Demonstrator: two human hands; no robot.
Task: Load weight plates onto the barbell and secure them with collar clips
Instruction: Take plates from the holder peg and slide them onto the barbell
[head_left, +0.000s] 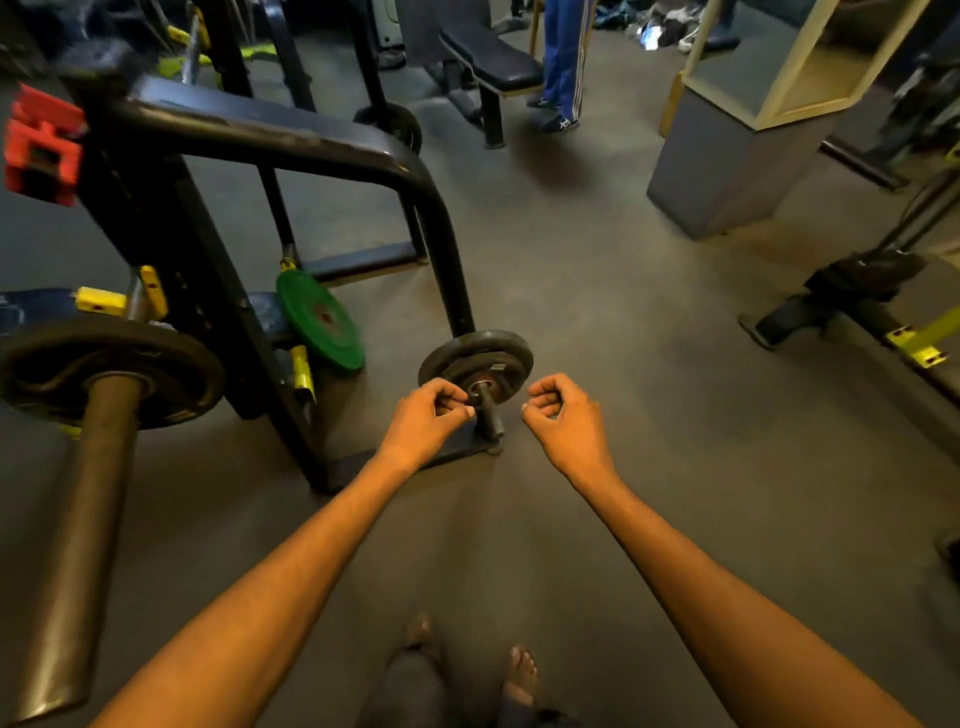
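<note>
The barbell sleeve (78, 545) runs from the lower left up to a black plate (111, 371) loaded on it. Low at the middle, small black plates (475, 356) sit on a short storage peg (491, 418) at the foot of the black rack (291, 140). My left hand (428, 421) is at the left side of that peg, fingertips pinched close to the plates' hub; whether it holds anything is unclear. To the right of the peg, apart from it, my right hand (563, 418) hovers with its fingers curled and nothing in them.
A green plate (319, 327) leans on the rack's lower part, near yellow pegs (301, 371). A red clamp-like part (41, 140) sticks out at the upper left. A bench (493, 57) and a standing person's legs (563, 62) are behind. A grey cabinet (727, 161) stands at the right.
</note>
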